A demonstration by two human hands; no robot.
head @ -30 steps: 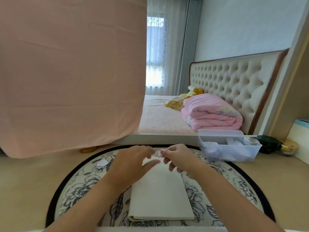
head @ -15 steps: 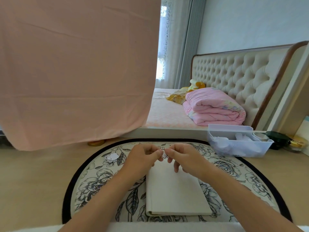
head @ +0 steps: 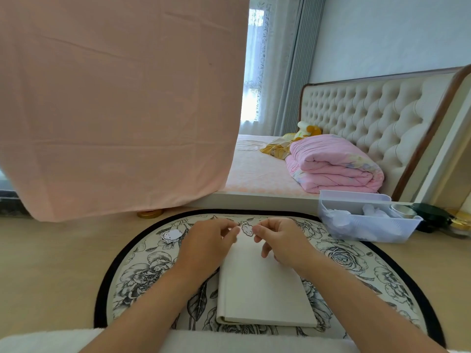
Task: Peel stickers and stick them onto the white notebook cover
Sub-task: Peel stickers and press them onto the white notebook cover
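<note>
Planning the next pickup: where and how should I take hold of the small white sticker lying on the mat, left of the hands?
Take the loose sticker by its plain white right edge, coming in from the right with the left hand, the nearer one. It lies flat on the floral mat, so probably lift that edge with a nail, then pinch.

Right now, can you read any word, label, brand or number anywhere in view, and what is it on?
No readable text anywhere.
held sticker, pinched between left hand and right hand: drawn outline only, too small for letters.
loose sticker on the rug: cartoon picture, no words visible.
white notebook: cover blank.
clear bin: no label visible.
</note>
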